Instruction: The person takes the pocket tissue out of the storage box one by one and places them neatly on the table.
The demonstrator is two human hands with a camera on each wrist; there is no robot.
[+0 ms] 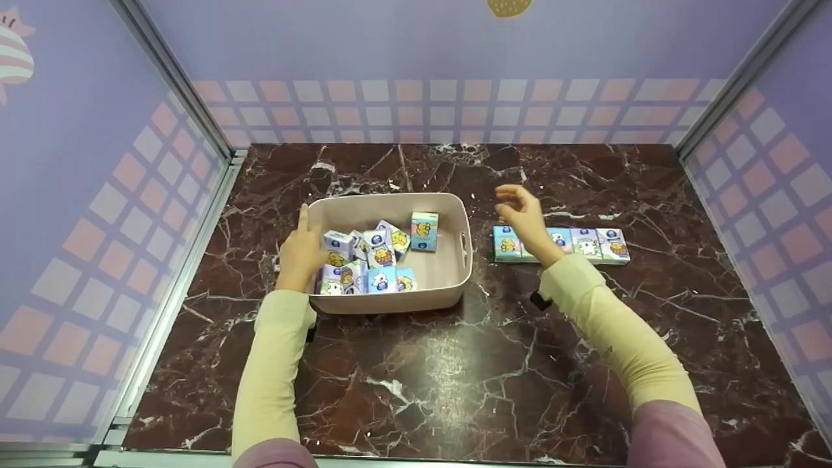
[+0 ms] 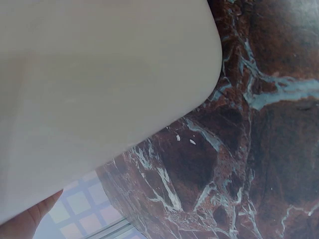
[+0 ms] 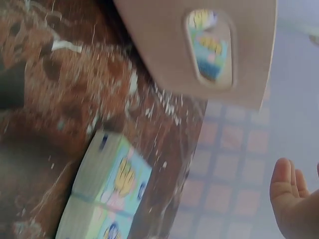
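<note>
My left hand (image 1: 301,255) holds the left rim of a beige plastic bin (image 1: 448,276), its index finger extended along the edge. In the left wrist view a finger (image 2: 32,214) lies against the bin's outer wall; the rest of the hand is hidden. Several small tissue packs (image 1: 380,253) with cartoon prints are heaped in the bin's left part. One blue-green pack (image 1: 424,232) leans near its back wall. Right of the bin, more tissue packs (image 1: 588,246) stand side by side in a row. Above the row's left end hovers my right hand (image 1: 530,224), fingers loosely bent, holding nothing.
A dark red marbled tabletop (image 1: 416,377) carries everything. Purple panels with a checked band (image 1: 429,97) enclose it at the back and both sides, with metal framing (image 1: 175,286) at the left. The bin has a handle slot (image 3: 232,59) in its right wall.
</note>
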